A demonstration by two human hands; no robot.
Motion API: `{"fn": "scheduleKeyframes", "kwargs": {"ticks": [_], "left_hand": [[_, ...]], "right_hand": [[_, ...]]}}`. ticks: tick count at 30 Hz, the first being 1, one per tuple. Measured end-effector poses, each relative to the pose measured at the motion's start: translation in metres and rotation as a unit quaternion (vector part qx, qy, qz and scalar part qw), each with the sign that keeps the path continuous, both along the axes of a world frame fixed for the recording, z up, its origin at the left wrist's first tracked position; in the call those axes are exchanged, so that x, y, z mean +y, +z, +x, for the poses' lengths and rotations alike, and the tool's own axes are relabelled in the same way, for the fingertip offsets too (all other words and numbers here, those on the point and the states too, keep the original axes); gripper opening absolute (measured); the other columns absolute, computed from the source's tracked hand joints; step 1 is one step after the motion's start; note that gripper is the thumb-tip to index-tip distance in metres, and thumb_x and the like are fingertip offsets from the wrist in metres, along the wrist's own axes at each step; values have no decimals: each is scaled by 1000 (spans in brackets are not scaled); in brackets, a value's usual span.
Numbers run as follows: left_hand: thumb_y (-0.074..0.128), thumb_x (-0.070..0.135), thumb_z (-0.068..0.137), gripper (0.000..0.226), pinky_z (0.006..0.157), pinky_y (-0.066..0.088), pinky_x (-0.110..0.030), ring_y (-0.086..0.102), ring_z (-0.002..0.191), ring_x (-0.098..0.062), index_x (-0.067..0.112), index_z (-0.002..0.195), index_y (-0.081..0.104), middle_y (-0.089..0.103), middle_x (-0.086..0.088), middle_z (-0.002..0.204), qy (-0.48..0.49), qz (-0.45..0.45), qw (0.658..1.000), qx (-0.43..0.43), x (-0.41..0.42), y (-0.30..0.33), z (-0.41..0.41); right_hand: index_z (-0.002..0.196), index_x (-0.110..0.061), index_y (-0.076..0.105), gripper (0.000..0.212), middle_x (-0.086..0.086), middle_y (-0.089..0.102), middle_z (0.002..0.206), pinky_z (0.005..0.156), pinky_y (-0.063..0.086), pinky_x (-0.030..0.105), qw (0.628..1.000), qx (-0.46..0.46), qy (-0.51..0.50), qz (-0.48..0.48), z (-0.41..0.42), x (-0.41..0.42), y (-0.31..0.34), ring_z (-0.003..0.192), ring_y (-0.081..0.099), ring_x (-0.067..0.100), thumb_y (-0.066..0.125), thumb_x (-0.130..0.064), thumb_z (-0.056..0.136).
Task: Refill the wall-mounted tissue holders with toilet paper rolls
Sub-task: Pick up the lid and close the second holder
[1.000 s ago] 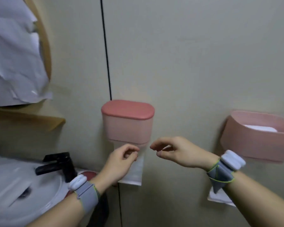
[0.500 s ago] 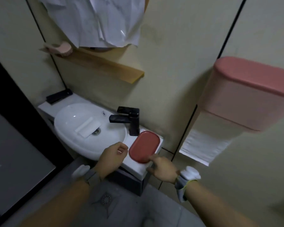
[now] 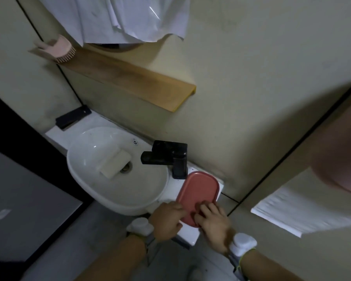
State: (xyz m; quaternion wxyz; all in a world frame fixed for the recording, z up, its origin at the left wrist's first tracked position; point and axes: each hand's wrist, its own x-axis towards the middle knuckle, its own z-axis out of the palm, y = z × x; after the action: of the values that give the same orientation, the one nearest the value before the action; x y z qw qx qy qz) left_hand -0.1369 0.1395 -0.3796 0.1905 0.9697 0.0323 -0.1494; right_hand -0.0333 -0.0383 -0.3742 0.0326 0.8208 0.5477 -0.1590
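**On the counter beside the sink: red lid, both hands on it**

Beside the black tap [image 3: 171,159], the red lid [image 3: 198,194] is lying flat on the white counter [image 3: 187,233] (near end overhanging). Left hand [image 3: 166,221] is gripping its left edge; right hand [image 3: 214,223] is curling fingers over it. Pink tissue holder [image 3: 340,159] is hanging at right, paper [image 3: 304,209] trailing below.

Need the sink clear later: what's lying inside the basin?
A pale rectangular bar lies in the white basin, partly over the drain. What it covers cannot be seen.
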Motion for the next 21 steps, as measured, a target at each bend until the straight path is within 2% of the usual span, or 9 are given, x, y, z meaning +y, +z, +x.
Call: {"fn": "scheduleKeyframes", "kwargs": {"ticks": [2,3,6,8,10,12,14,17,21], "left_hand": [[54,24,85,26,93,42,-36,48,115,-21,11,105,65,58,-2,118,-29,24,999,-7,1,-9,2],[55,27,85,26,93,40,-36,46,117,-22,13,105,64,56,-1,118,-42,34,998,-14,3,-13,3],[55,34,85,24,93,36,-36,42,118,-22,17,102,59,52,1,117,-60,54,996,-31,7,-17,6],[55,38,86,23,91,35,-36,44,115,-22,19,98,57,52,2,113,-63,58,994,-66,10,-12,8],[55,41,87,22,90,35,-36,47,112,-23,21,98,56,53,3,111,-68,51,991,-102,12,-4,9],[56,41,89,20,90,37,-35,51,109,-21,23,97,56,54,4,106,-60,21,988,-142,15,9,7],[58,39,90,15,89,38,-33,54,104,-18,24,95,58,56,7,101,-42,-21,980,-192,21,24,2],[63,33,91,12,91,39,-31,57,101,-15,24,99,62,60,9,100,-6,-103,967,-234,30,52,-5],[63,27,93,12,85,46,-22,57,96,-6,28,105,63,56,15,101,6,-222,945,-240,31,91,-9]], "right_hand": [[118,-29,64,39,4,59,134,104,41,44,1000,-27,-4,6,0,1,3,122,55,34,61,-35,80],[111,-30,68,37,2,63,126,99,46,43,999,-43,-5,10,2,2,3,114,61,33,67,-38,75],[107,-29,67,29,-1,62,123,105,34,42,999,-31,-13,32,1,4,9,114,58,30,69,-36,79],[90,-33,68,23,-9,66,101,94,38,34,996,-57,-31,67,-5,5,15,93,65,21,75,-36,69],[87,-32,65,22,-10,64,93,89,40,30,993,-60,-47,92,-13,7,24,87,63,17,72,-29,68],[92,-26,61,16,-6,62,95,89,29,29,988,-50,-67,127,-16,12,31,91,57,21,65,-22,77],[94,-21,57,7,-1,60,94,84,26,29,981,-36,-91,168,-20,19,42,90,53,25,54,-24,88],[93,-24,49,9,1,59,90,77,38,34,960,18,-140,243,-28,25,67,85,49,23,55,-30,94],[94,-28,52,8,-8,63,88,73,47,35,915,94,-241,310,-44,17,103,83,57,15,56,-36,95]]}}
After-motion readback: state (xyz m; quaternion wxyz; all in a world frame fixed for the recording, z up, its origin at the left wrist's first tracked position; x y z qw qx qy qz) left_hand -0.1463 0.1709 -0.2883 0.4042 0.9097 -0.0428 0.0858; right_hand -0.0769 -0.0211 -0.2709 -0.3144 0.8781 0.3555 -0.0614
